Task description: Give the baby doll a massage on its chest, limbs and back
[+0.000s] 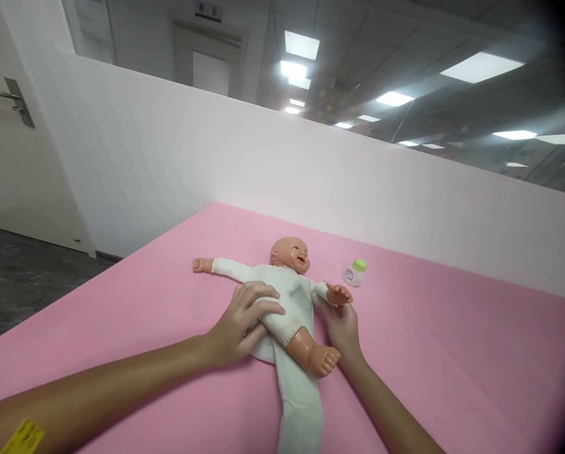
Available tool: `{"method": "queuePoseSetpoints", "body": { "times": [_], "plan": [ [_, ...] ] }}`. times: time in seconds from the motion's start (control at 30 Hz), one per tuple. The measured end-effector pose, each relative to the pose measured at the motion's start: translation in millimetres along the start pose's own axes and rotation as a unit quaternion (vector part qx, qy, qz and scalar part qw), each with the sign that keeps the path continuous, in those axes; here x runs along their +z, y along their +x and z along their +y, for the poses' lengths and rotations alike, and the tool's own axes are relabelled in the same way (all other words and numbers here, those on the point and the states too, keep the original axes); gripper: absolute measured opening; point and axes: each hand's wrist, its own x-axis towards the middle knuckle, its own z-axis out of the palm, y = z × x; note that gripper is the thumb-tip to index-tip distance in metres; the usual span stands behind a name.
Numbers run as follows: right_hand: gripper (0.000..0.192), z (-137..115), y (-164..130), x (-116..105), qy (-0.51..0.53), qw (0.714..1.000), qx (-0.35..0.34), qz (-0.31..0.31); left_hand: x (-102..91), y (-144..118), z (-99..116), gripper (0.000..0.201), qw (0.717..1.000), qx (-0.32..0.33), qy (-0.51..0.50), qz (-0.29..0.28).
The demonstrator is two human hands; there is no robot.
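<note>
A baby doll (pixel 292 296) with a hard plastic head and a pale cloth body lies face up on the pink table, its head away from me. One bent leg crosses over the other, its bare plastic foot pointing right. My left hand (pixel 247 321) grips the doll's side and hip, fingers across the belly and thumb by the thigh. My right hand (pixel 343 328) is at the doll's other side, holding it beneath the raised arm; its fingertips are partly hidden behind the doll.
A small clear bottle (pixel 352 275) with a green cap stands right of the doll's head. The pink tabletop (pixel 429 353) meets a white wall (pixel 311 170) at the back, with glass above. A door (pixel 22 157) with a metal handle is at the left.
</note>
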Motion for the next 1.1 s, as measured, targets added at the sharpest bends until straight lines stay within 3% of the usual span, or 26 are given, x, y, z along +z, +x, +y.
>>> {"method": "queuePoseSetpoints", "body": {
  "times": [0.13, 0.3, 0.47, 0.67, 0.77, 0.87, 0.93, 1.1],
  "plan": [
    [0.036, 3, -3, -3, -0.102, 0.989, -0.100, -0.037, 2.2, -2, 1, 0.043, 1.000, 0.011, 0.006, 0.006],
    [0.047, 2, -4, -5, -0.171, 0.961, -0.204, -0.078, 5.3, -5, 4, 0.045, 0.999, 0.015, 0.004, 0.040],
    [0.035, 0, -3, -4, -0.127, 0.980, -0.143, -0.058, 5.6, -5, 6, 0.042, 0.999, 0.005, -0.003, 0.038],
    [0.036, 0, -4, -1, -0.086, 0.996, -0.030, -0.009, 1.7, -4, 7, 0.034, 1.000, -0.004, -0.010, 0.028],
    [0.029, 0, -4, -1, -0.110, 0.992, -0.063, -0.012, 1.4, -3, 4, 0.038, 1.000, -0.002, -0.004, 0.016],
    [0.021, 0, -4, 0, -0.134, 0.980, -0.141, -0.045, 1.7, -1, -2, 0.046, 1.000, -0.011, -0.003, 0.001],
    [0.027, -1, -3, 0, -0.146, 0.970, -0.182, -0.067, 1.5, 0, -4, 0.050, 1.000, -0.017, -0.006, -0.007],
    [0.031, -5, -2, 1, -0.139, 0.972, -0.175, -0.074, -0.9, 1, -4, 0.042, 1.000, -0.008, 0.012, -0.020]
  ]
}}
